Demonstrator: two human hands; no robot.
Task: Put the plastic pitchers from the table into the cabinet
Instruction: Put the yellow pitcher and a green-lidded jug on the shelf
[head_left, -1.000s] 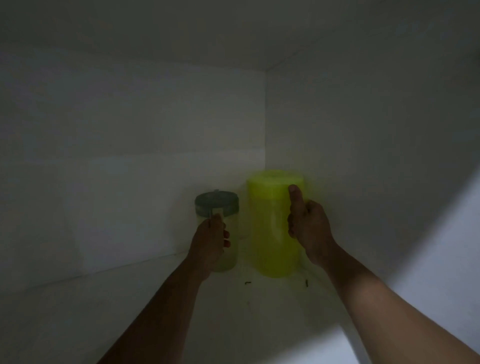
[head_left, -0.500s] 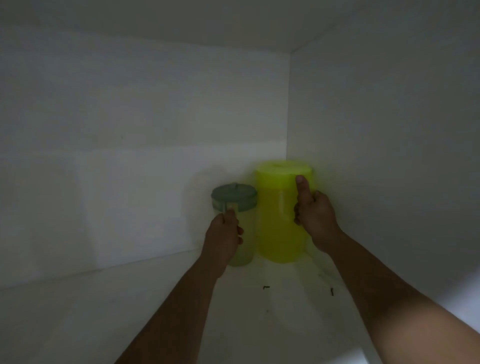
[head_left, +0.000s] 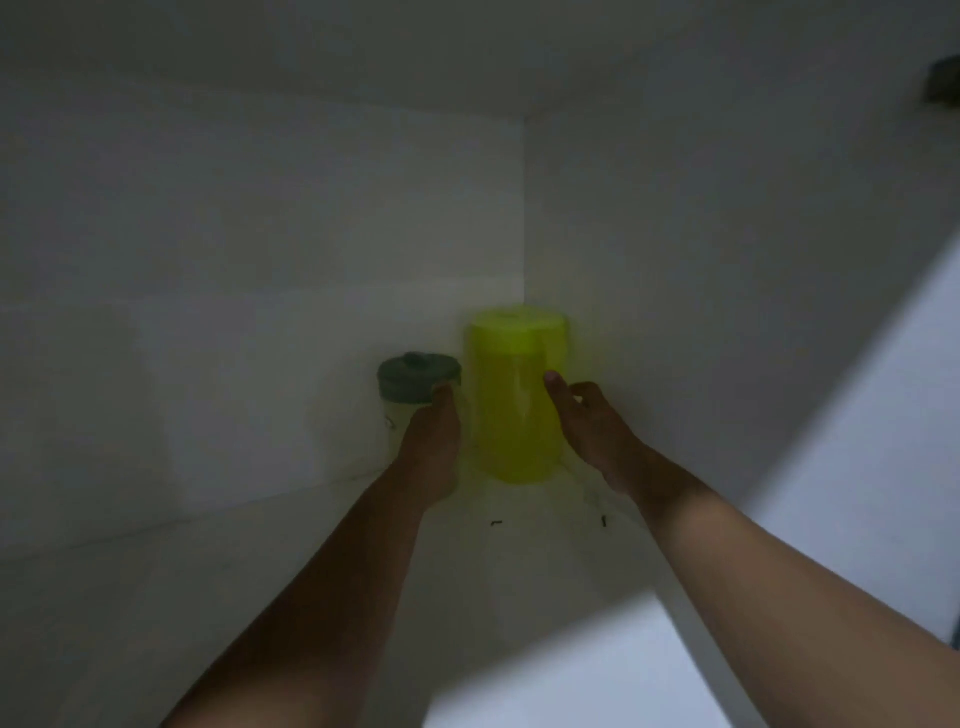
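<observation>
A tall yellow-green pitcher (head_left: 511, 400) stands upright in the back right corner of the cabinet shelf (head_left: 260, 571). Left of it, almost touching, stands a shorter clear pitcher with a grey-green lid (head_left: 418, 376). My left hand (head_left: 434, 447) is closed at the clear pitcher's near side, thumb up against the lid, and hides its lower body. My right hand (head_left: 589, 426) is beside the yellow-green pitcher with loosened, spread fingers; only the thumb tip touches its wall.
The cabinet's back wall (head_left: 234, 338) and right side wall (head_left: 701, 312) close in both pitchers. Two small dark specks (head_left: 496, 522) lie on the shelf in front of them. The shelf stretches to the left. A brighter surface (head_left: 597, 675) shows at the lower right.
My right hand has loosened from the yellow-green pitcher and its fingers have spread. Both pitchers stand deeper in the corner. My left hand keeps its hold.
</observation>
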